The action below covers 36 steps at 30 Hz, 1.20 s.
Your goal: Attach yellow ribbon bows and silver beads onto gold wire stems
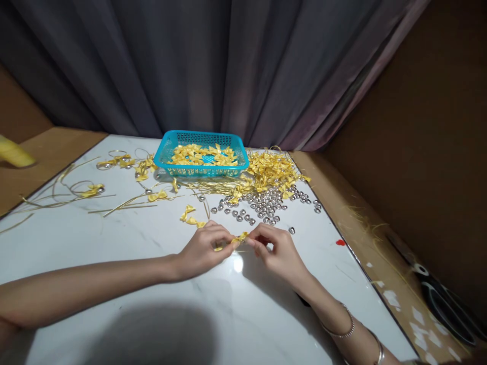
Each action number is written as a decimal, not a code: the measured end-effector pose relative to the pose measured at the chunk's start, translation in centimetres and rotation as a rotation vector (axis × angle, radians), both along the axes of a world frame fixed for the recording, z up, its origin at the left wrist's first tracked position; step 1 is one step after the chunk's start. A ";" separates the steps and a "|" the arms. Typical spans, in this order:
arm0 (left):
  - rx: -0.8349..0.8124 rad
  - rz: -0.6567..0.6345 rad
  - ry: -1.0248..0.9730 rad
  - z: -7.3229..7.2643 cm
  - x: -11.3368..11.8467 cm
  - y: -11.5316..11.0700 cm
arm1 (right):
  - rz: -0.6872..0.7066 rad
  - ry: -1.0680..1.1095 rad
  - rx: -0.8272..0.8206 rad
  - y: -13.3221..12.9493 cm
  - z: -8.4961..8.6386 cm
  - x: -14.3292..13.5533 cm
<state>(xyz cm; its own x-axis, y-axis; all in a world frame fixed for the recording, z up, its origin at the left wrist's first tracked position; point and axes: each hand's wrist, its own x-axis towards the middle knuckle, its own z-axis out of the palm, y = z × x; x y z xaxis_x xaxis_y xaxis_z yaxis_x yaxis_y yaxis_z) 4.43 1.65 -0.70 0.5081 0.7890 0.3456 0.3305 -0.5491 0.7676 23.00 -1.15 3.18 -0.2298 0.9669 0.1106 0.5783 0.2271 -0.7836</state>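
A small yellow bow is pinched between my two hands above the white tabletop. My left hand grips its left side with thumb and fingertips. On its other side, the fingertips of my right hand are closed on it. Just beyond my hands lie silver bells, scattered in a cluster, and a few loose yellow bows. A turquoise basket holding more yellow bows stands farther back, with a heap of yellow bows to its right.
Gold cords and bows with bells spread over the left side. Scissors and white scraps lie on the brown surface at right. A yellow roll is at far left. Dark curtains hang behind.
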 end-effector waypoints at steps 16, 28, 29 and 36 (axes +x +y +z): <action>0.217 -0.150 0.092 0.0 0.0 -0.3 | -0.003 0.269 -0.295 -0.1 -0.2 -0.9; 0.238 -0.203 0.054 -0.2 -0.1 -0.4 | -0.096 0.323 -0.415 0.3 0.3 -0.6; 0.231 -0.200 0.054 -0.1 -0.1 -0.4 | -0.100 0.326 -0.415 0.3 0.3 -0.5; 0.112 -0.117 0.026 0.2 0.0 -0.1 | -0.104 0.308 -0.389 0.4 0.6 -0.1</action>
<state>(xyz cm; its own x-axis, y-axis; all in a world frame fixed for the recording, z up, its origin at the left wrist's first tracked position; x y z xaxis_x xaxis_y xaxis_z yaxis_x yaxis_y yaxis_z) 4.46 1.51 -0.48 0.6044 0.6810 0.4134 0.2780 -0.6666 0.6916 22.88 -0.79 3.78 -0.1440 0.9659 -0.2151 0.3110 -0.1622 -0.9365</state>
